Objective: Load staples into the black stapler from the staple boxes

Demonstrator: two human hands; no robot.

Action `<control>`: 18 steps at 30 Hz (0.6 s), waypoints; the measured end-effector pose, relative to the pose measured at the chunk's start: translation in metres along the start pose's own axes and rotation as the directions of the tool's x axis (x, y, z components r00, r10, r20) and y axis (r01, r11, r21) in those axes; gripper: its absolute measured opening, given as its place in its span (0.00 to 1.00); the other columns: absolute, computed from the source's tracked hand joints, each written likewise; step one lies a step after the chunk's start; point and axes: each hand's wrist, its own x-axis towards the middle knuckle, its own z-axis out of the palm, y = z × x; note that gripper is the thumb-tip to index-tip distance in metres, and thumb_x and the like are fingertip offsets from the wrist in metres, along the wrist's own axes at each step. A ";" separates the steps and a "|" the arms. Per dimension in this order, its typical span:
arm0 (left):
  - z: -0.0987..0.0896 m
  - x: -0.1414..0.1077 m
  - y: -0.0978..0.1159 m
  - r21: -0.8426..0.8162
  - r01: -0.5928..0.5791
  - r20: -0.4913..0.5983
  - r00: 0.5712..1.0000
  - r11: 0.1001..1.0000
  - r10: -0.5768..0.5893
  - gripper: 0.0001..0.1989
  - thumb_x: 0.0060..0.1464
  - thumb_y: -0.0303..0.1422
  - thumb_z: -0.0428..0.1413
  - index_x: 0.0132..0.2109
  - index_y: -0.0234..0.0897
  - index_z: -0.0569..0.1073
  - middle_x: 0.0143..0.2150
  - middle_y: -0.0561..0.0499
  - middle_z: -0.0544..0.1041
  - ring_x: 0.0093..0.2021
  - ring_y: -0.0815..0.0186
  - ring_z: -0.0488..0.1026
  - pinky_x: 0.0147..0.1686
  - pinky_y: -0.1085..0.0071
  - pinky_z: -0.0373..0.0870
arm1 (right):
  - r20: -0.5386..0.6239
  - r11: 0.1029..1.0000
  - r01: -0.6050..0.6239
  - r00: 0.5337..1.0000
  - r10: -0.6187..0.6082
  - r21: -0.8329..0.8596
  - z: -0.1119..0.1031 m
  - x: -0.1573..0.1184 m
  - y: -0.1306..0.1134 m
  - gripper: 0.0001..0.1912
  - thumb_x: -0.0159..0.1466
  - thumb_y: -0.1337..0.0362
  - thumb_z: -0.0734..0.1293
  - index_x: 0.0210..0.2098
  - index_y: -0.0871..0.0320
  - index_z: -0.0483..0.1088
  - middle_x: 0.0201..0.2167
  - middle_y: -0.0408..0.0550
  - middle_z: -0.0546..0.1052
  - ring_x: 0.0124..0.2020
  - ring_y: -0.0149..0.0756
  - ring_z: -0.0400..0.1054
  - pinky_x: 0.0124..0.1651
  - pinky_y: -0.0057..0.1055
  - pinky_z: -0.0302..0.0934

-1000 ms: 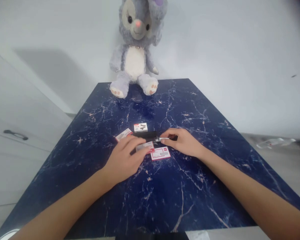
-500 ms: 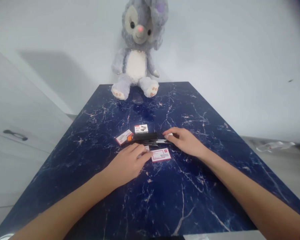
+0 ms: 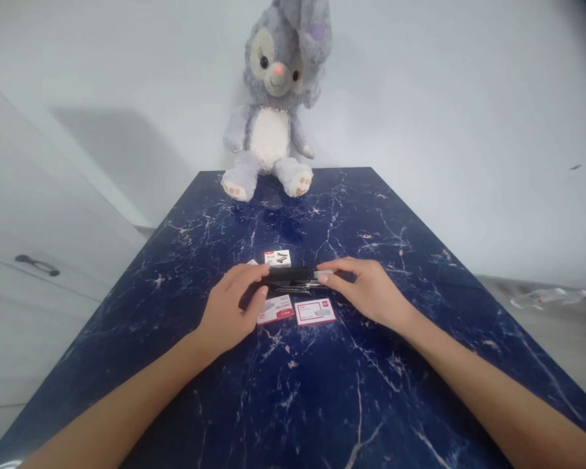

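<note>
A black stapler [image 3: 289, 274] lies crosswise among small staple boxes, its silver metal parts showing along the near side. My left hand [image 3: 232, 306] is closed around its left end, thumb on the near side and fingers on the far side, hiding that end. At the right end, my right hand [image 3: 364, 286] pinches a short silver-grey strip [image 3: 323, 275] that looks like staples, between thumb and fingers. Just in front of the stapler lie a red-and-white staple box [image 3: 275, 309] and a second flat white box with a red border [image 3: 315, 312].
Behind the stapler stands a small white box [image 3: 277, 258] with a stapler picture. Another box is mostly covered by my left hand. A grey plush rabbit [image 3: 269, 137] sits at the far edge of the blue marbled table [image 3: 283, 404], against the wall.
My left hand has moved left and back from the near boxes onto the stapler's left end, covering its orange part. The near red-and-white box is now uncovered. The view has shifted slightly.
</note>
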 end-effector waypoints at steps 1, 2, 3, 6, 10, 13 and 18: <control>0.000 0.000 0.000 -0.022 0.046 -0.008 0.999 0.999 -0.047 0.21 0.60 0.26 0.54 0.59 0.42 0.67 0.49 0.48 0.77 0.47 0.62 0.75 0.52 0.59 0.72 | 0.007 0.998 0.052 0.999 -0.052 -0.028 0.001 0.000 0.000 0.11 0.67 0.54 0.68 0.43 0.49 0.80 0.42 0.43 0.82 0.42 0.39 0.76 0.48 0.36 0.68; 0.001 -0.001 0.001 -0.044 0.080 -0.010 0.997 0.996 -0.081 0.23 0.61 0.26 0.54 0.62 0.42 0.65 0.50 0.48 0.76 0.48 0.62 0.75 0.53 0.58 0.72 | 0.016 0.994 0.098 0.995 -0.097 -0.053 0.003 0.000 0.001 0.10 0.67 0.56 0.68 0.43 0.49 0.80 0.43 0.43 0.82 0.43 0.39 0.76 0.50 0.36 0.67; 0.002 -0.001 0.001 -0.062 0.100 -0.010 0.995 0.993 -0.101 0.24 0.61 0.27 0.54 0.63 0.43 0.63 0.50 0.48 0.76 0.48 0.62 0.75 0.54 0.58 0.72 | 0.024 0.988 0.134 0.991 -0.133 -0.076 0.004 0.000 0.003 0.09 0.68 0.58 0.67 0.42 0.50 0.80 0.43 0.44 0.82 0.45 0.39 0.75 0.51 0.37 0.67; 0.003 -0.002 0.002 -0.072 0.111 0.012 0.994 0.991 -0.111 0.25 0.62 0.28 0.53 0.65 0.43 0.61 0.53 0.46 0.75 0.50 0.61 0.74 0.55 0.56 0.71 | 0.027 0.972 0.195 0.981 -0.193 -0.134 0.007 0.002 0.007 0.09 0.69 0.60 0.66 0.41 0.52 0.79 0.43 0.45 0.81 0.47 0.40 0.73 0.53 0.39 0.66; 0.002 -0.002 0.002 -0.061 0.089 0.044 0.995 0.994 -0.086 0.25 0.63 0.29 0.52 0.65 0.44 0.61 0.55 0.46 0.75 0.50 0.60 0.74 0.54 0.56 0.71 | 0.066 0.967 0.188 0.982 -0.179 -0.173 0.004 0.004 0.009 0.08 0.68 0.60 0.67 0.44 0.51 0.78 0.42 0.43 0.82 0.46 0.39 0.73 0.51 0.38 0.66; 0.002 -0.002 0.001 -0.037 0.087 0.066 0.994 0.996 -0.085 0.23 0.63 0.30 0.52 0.64 0.44 0.63 0.54 0.46 0.75 0.52 0.59 0.73 0.55 0.55 0.71 | 0.127 0.968 0.152 0.984 -0.128 -0.199 -0.002 0.005 0.006 0.10 0.67 0.60 0.67 0.46 0.50 0.78 0.44 0.42 0.82 0.44 0.38 0.75 0.48 0.35 0.67; 0.001 0.001 -0.001 0.067 0.091 0.069 0.993 0.994 -0.096 0.18 0.62 0.30 0.53 0.59 0.42 0.68 0.53 0.46 0.75 0.56 0.56 0.70 0.57 0.54 0.68 | 0.156 0.955 0.124 0.984 -0.084 -0.271 -0.006 0.005 0.002 0.12 0.71 0.59 0.62 0.43 0.51 0.78 0.41 0.43 0.82 0.40 0.39 0.75 0.45 0.36 0.66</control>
